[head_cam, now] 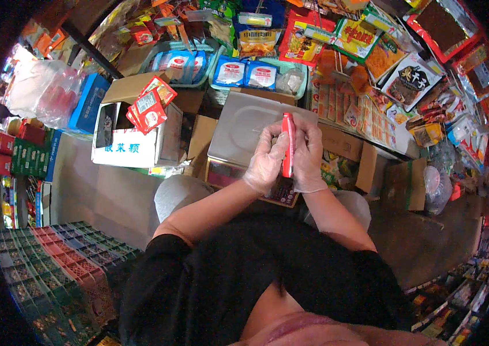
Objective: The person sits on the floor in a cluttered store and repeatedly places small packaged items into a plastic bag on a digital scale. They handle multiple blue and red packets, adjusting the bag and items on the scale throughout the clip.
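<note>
Both hands wear thin clear plastic gloves. Between them, upright in the view, is a slim red item (pixel 288 145) with pale printing, either a tube or a folded packet; which one I cannot tell. My left hand (pixel 267 158) grips it from one side with the thumb against it. My right hand (pixel 308 153) closes on its other side, its fingers partly hidden. Under and beyond the hands lies a scale with a flat metal pan (pixel 242 125) and a dark red front panel (pixel 227 173), partly covered by my left wrist.
Left of the scale, a white carton (pixel 129 149) carries red packets (pixel 149 110) and a dark phone-like object (pixel 106 123). Mint baskets (pixel 302 88) of blue-and-white bags stand beyond. Snack packs hang at the back. Open cardboard boxes (pixel 404 184) sit at right, plastic crates (pixel 62 259) lower left.
</note>
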